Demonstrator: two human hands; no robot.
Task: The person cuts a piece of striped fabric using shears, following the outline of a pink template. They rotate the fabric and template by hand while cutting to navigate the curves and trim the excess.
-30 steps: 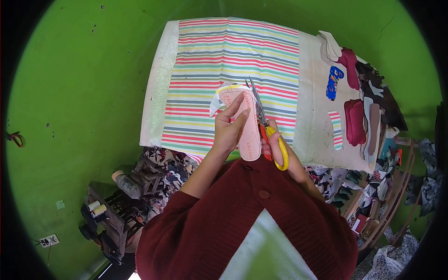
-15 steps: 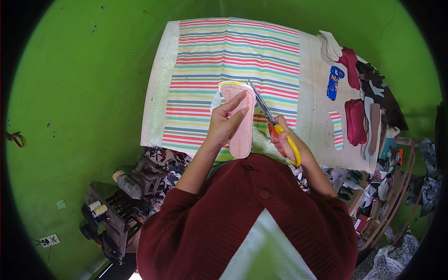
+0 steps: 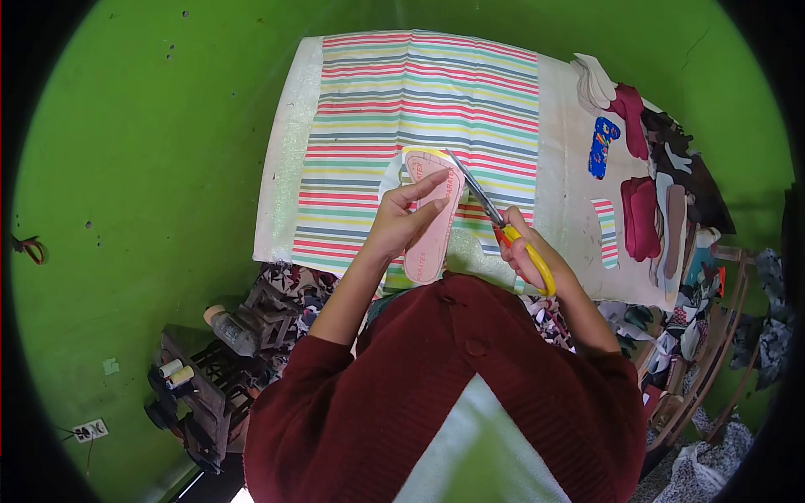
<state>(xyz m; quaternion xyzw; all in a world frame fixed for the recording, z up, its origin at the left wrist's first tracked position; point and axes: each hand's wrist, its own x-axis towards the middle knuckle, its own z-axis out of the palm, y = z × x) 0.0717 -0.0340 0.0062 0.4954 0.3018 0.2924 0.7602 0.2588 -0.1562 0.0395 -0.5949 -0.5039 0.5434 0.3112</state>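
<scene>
My left hand (image 3: 408, 216) holds a pink insole (image 3: 428, 243) printed with red lettering, thumb and fingers across its upper half. A strip of fabric with yellow shows along its top edge. In my right hand (image 3: 532, 251) are scissors (image 3: 478, 189) with yellow and red handles. Their blades lie along the insole's upper right edge, tips near its top corner. Beneath both hands spreads a striped fabric (image 3: 360, 90) in red, green, yellow and grey, with a cut-away gap near my body.
The pale table (image 3: 563, 251) carries a small striped cutout (image 3: 605, 232), a blue patterned piece (image 3: 601, 149), maroon pieces (image 3: 640, 220) and a white stack (image 3: 594, 84) at right. Fabric scraps lie below the table. A wooden stand with thread spools (image 3: 179, 376) is at lower left.
The insole has tilted, its lower end swinging left and its top shifting slightly right. My right hand and the scissors have moved a little right, and the blades look closer together.
</scene>
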